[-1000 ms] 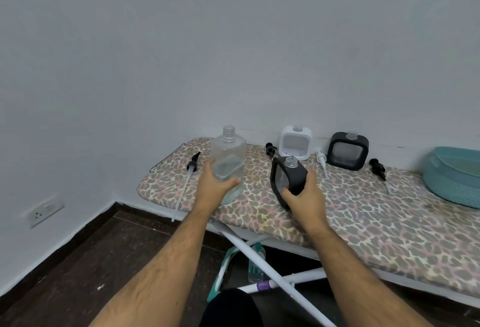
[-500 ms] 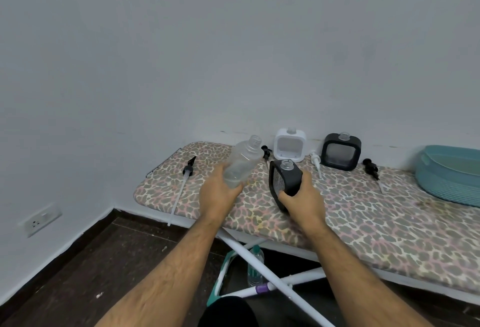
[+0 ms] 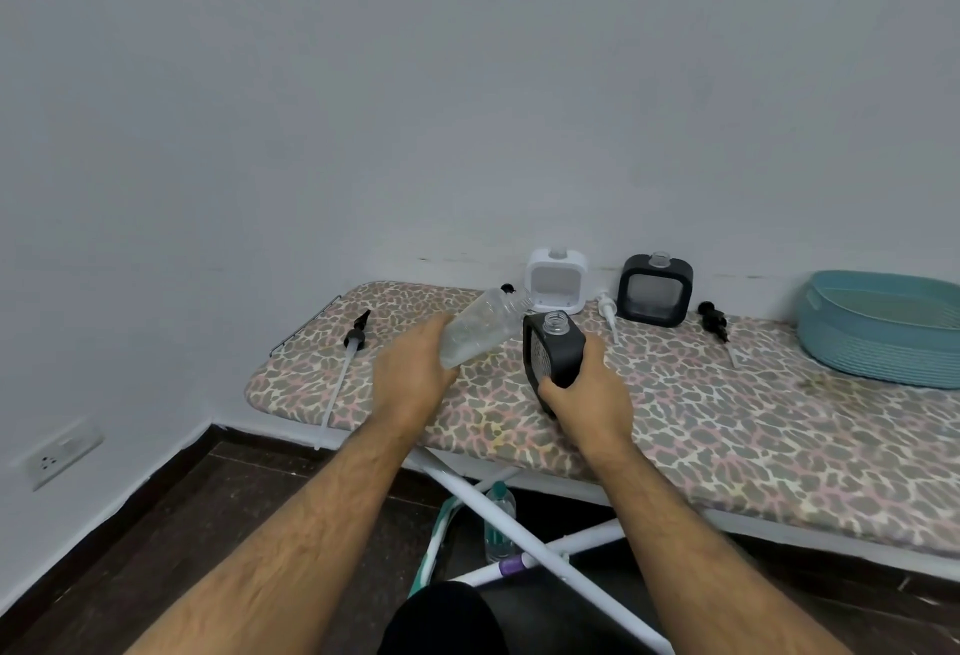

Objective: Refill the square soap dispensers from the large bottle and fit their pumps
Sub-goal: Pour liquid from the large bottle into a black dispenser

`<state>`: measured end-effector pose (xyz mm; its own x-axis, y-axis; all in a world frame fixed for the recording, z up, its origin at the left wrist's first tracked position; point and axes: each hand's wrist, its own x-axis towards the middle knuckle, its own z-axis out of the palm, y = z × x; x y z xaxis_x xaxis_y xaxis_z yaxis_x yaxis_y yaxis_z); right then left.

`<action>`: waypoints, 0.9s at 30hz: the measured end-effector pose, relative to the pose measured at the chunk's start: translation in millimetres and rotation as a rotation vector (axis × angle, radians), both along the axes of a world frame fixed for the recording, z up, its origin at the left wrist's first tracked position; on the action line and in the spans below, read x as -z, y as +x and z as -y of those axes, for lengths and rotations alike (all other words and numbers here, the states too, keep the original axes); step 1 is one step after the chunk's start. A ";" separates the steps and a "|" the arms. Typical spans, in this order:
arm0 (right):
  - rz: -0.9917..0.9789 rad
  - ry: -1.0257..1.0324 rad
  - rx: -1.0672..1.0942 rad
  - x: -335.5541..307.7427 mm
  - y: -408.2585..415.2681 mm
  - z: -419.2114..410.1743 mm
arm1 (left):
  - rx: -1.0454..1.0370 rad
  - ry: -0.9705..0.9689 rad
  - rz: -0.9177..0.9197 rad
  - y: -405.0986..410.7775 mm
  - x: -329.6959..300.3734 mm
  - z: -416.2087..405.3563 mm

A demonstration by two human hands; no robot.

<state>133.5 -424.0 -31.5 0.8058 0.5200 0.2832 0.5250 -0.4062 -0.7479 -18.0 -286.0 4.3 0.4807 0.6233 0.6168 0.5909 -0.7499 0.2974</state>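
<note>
My left hand (image 3: 413, 373) grips the large clear bottle (image 3: 480, 324), tilted with its open neck pointing right toward a black square dispenser (image 3: 558, 347). My right hand (image 3: 584, 392) holds that dispenser from below; its clear neck is open at the top. A white square dispenser (image 3: 556, 280) and a second black one (image 3: 655, 290) stand upright against the wall, both without pumps. Loose pumps lie on the ironing board (image 3: 727, 425): a black one with a long tube (image 3: 353, 342) at the left, a white one (image 3: 607, 308) between the far dispensers, a black one (image 3: 712, 320) to the right.
A teal woven basket (image 3: 883, 327) sits at the board's right end. Another small black pump (image 3: 507, 289) shows behind the bottle. Under the board are white crossed legs (image 3: 519, 519) and a small bottle (image 3: 498, 519) on the dark floor. A wall socket (image 3: 62, 451) is low at left.
My left hand has lifted the large bottle off the board and tipped it from upright to nearly horizontal, its neck now next to the black dispenser's opening. My right hand keeps its hold.
</note>
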 end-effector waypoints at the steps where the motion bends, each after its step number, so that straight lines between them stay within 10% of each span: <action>1: 0.001 -0.004 -0.001 -0.2 -0.3 -0.2 | -0.003 0.023 -0.003 -0.4 -1.4 0.2; 27: 0.045 -0.044 -0.004 3.1 2.2 -1.0 | -0.002 0.188 -0.205 7.9 -22.7 -2.5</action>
<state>135.6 -423.0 -34.6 0.7906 0.5357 0.2964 0.5596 -0.4359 -0.7049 -10.1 -283.6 27.0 0.6064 0.5081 0.6116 0.6255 -0.7797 0.0276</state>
